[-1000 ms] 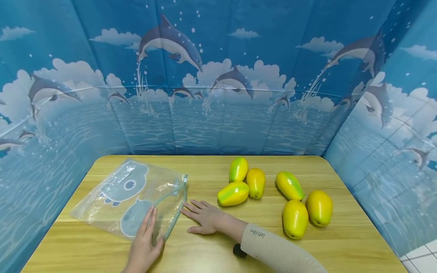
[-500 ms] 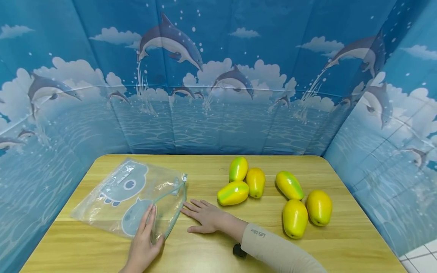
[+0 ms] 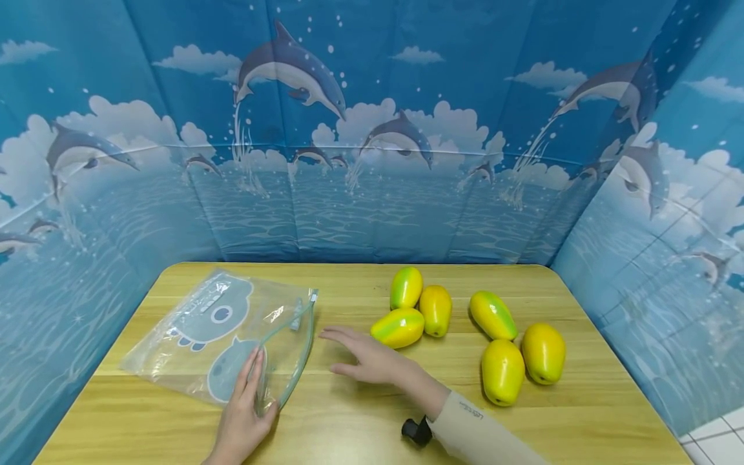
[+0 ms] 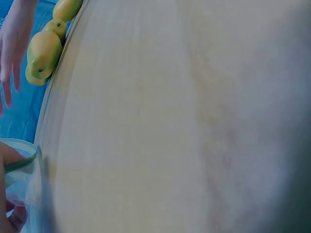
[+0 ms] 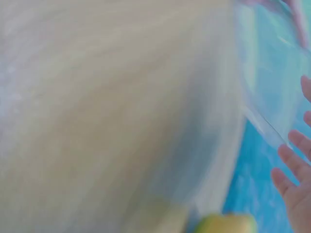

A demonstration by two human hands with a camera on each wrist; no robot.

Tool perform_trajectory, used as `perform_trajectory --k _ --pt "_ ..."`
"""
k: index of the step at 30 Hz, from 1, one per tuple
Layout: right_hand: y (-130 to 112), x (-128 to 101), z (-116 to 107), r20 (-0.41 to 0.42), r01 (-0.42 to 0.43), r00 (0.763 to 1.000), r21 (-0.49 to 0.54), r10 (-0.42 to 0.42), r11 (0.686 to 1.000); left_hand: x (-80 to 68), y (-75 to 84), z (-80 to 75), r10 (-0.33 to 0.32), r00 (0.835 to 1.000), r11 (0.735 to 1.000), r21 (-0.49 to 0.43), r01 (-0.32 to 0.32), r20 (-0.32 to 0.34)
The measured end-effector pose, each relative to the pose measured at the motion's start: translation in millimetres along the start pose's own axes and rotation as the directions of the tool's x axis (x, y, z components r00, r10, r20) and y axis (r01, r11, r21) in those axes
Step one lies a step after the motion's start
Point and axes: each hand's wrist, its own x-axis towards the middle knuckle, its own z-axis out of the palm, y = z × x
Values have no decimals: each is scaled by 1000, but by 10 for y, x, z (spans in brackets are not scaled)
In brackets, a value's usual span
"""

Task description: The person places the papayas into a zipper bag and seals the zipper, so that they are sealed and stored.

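A clear zip bag (image 3: 200,326) with pale blue cartoon animals and a green-edged mouth lies flat on the left of the table. My left hand (image 3: 243,413) pinches the near part of its mouth, the rim showing between fingers and thumb in the left wrist view. Over the table to the right of the mouth hovers my right hand (image 3: 372,358), its fingers extended and holding nothing. Just beyond that hand is a cluster of three glossy yellow-green fruits shaped like papayas, the nearest fruit (image 3: 398,328) lying on its side.
Another three such fruits, among them a plump yellow one (image 3: 502,372), sit farther right on the wooden table (image 3: 349,433). A black wrist device (image 3: 416,431) shows at my right forearm. A blue dolphin curtain (image 3: 372,206) surrounds the table's back and sides.
My right hand has lifted off the table beside the bag's mouth and shifted slightly right. The mouth's far edge has moved a little left. My left hand stays nearly in place.
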Motion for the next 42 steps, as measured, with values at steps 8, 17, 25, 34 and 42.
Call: perform_trajectory --k 8,17,25,34,42 --pt "86 -442 -370 -308 -134 932 194 191 972 -16 -11 -11 -16 1000 1000 11 16 4" --pt "328 -1166 -695 -658 -261 668 231 348 937 -24 -13 -19 -25 1000 1000 -15 25 2" --pt "460 -1803 -769 -754 -451 436 289 491 844 -15 -5 -42 -26 1000 999 -20 26 0" --pt "594 -2185 -720 -762 -550 187 442 621 708 -22 -10 -24 -49 999 999 -24 49 9" --pt "698 -2329 -634 -708 -698 102 449 698 557 -23 -6 -15 -57 998 998 -30 57 12"
